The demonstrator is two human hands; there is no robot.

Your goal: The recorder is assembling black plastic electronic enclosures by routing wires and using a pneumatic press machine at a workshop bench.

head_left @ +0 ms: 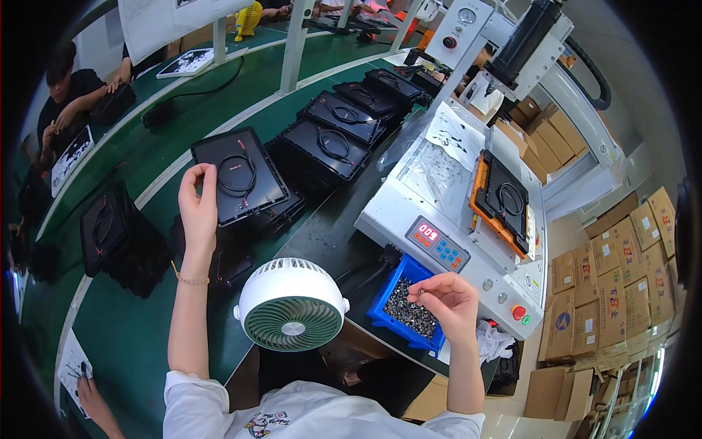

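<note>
Right hand [449, 304] over bin [409, 268] edge, fan [291, 307] apart

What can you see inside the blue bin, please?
The blue bin holds many small dark and silvery parts. The right hand hides some of the inside, and the parts cover the floor beneath them.
</note>
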